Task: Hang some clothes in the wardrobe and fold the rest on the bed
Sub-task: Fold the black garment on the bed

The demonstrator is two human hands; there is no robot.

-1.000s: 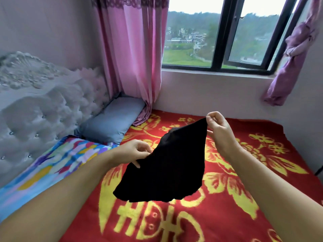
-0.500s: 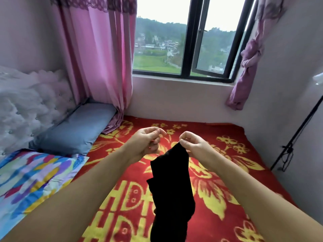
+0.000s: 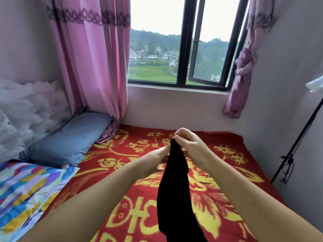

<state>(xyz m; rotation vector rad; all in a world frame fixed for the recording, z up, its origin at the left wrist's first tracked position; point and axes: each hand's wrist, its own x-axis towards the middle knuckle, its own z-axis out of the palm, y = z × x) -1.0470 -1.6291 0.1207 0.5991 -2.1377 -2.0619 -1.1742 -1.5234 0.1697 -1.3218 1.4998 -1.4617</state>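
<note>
One black garment, hanging in a narrow fold above the red and yellow bedspread, between two outstretched forearms. Right hand raised, fingers curled, pinching the garment's top edge. Left hand just beside and lower, fingertips against the cloth's left edge; grasp there hidden, cannot tell. Two pillows at left: one grey-blue, one multicoloured. Two pink curtains; one window.

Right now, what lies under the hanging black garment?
Under the black garment lies the red and yellow blanket; the part directly beneath is covered. The right hand pinches its top.
</note>
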